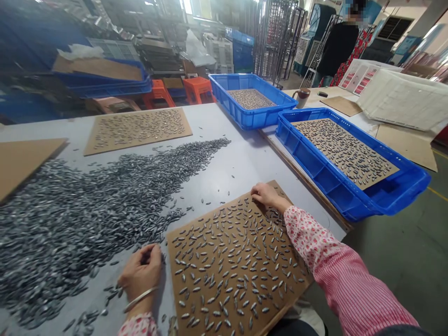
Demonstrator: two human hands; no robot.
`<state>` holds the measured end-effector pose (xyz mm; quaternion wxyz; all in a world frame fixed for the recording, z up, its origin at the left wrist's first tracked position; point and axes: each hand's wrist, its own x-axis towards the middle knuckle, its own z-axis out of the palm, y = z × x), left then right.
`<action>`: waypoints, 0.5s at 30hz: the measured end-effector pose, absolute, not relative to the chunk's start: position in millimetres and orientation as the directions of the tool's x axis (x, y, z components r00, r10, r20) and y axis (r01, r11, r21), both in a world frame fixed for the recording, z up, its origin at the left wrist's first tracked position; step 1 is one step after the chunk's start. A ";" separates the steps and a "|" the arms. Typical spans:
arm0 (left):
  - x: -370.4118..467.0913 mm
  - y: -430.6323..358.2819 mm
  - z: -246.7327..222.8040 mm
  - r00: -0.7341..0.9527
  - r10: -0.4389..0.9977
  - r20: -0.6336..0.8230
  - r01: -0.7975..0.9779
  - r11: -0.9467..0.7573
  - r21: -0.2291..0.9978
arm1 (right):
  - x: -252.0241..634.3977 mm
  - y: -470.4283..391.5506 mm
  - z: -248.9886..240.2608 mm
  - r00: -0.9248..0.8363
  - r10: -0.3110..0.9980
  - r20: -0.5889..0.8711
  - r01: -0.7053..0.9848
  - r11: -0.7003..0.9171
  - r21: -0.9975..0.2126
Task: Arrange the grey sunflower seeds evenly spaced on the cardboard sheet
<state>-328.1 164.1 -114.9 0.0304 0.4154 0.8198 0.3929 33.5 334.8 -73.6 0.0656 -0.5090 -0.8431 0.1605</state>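
A brown board (224, 252) with small grey spindle-shaped metal pieces spread over it lies near the front edge of the white table. My right hand (266, 195) is over its far edge, fingers curled together and pointing down; what they hold, if anything, is hidden. Left of the board, my left hand (143, 270), with a bangle at the wrist, rests beside the large pile of the same pieces (105, 205). Its fingers are curled closed, and their contents cannot be made out. A few loose pieces lie around this hand.
Two blue trays (353, 210) (245, 119) at the right hold boards covered with pieces. Another filled board (140, 128) lies behind the pile, and a plain board (24, 161) at the left. A mug (303, 97), white crates (402, 100) and a standing person (338, 46) are farther back.
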 end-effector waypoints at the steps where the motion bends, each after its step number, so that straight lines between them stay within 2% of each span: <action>1: -327.8 164.1 -114.4 -0.656 0.704 0.271 0.653 0.351 0.671 | 31.2 336.2 -75.1 -0.483 0.874 -0.051 0.833 0.441 -0.335; 6: -325.5 164.0 -112.1 -0.683 0.694 0.226 0.614 0.379 0.692 | 17.2 338.4 -78.5 -0.555 0.829 -0.068 0.803 0.513 -0.304; 10: -325.3 164.0 -113.3 -0.682 0.698 0.219 0.615 0.385 0.688 | 12.1 335.6 -73.2 -0.536 0.839 -0.091 0.825 0.498 -0.267; 15: -325.0 163.9 -111.5 -0.677 0.699 0.230 0.626 0.382 0.680 | 24.8 329.7 -57.0 -0.428 0.903 -0.021 0.851 0.395 -0.347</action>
